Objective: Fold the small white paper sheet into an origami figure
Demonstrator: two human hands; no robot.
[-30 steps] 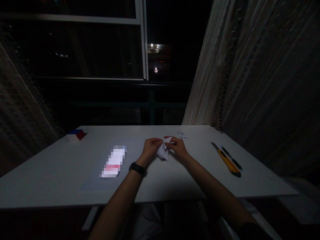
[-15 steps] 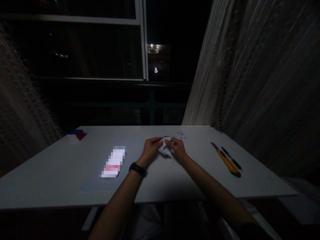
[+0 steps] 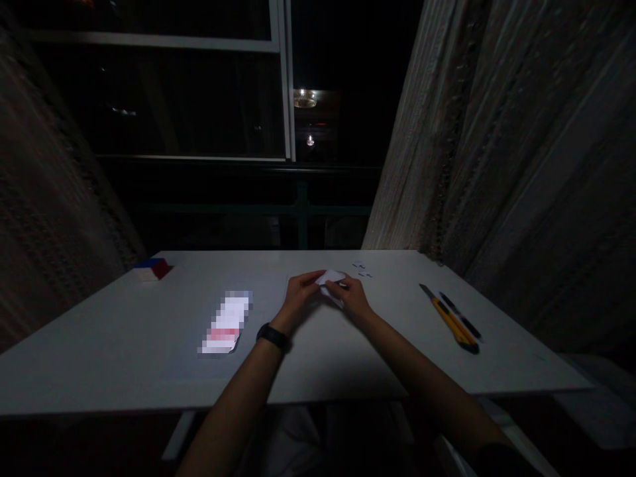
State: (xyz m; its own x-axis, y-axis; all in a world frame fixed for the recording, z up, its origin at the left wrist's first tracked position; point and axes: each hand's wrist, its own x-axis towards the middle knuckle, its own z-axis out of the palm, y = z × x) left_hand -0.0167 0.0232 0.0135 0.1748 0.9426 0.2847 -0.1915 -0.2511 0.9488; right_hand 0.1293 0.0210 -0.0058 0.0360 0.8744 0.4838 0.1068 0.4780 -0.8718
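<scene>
A small folded white paper [image 3: 330,278] is held between both hands, just above the white table [image 3: 124,344], near its middle. My left hand [image 3: 299,296], with a dark watch on the wrist, pinches the paper's left side. My right hand [image 3: 354,297] pinches its right side, and its fingers cover the lower part of the paper. The two hands nearly touch each other.
A yellow utility knife [image 3: 450,319] and a black pen [image 3: 461,315] lie side by side at the right. A blurred white and red packet [image 3: 226,322] lies at the left. A coloured cube [image 3: 152,268] sits at the far left corner. Tiny paper scraps [image 3: 363,270] lie beyond the hands. Curtains hang on both sides.
The paper's lower point, which hung down between the hands, has been folded up. The hands have closed in on each other, and the paper now shows as a smaller, flatter shape.
</scene>
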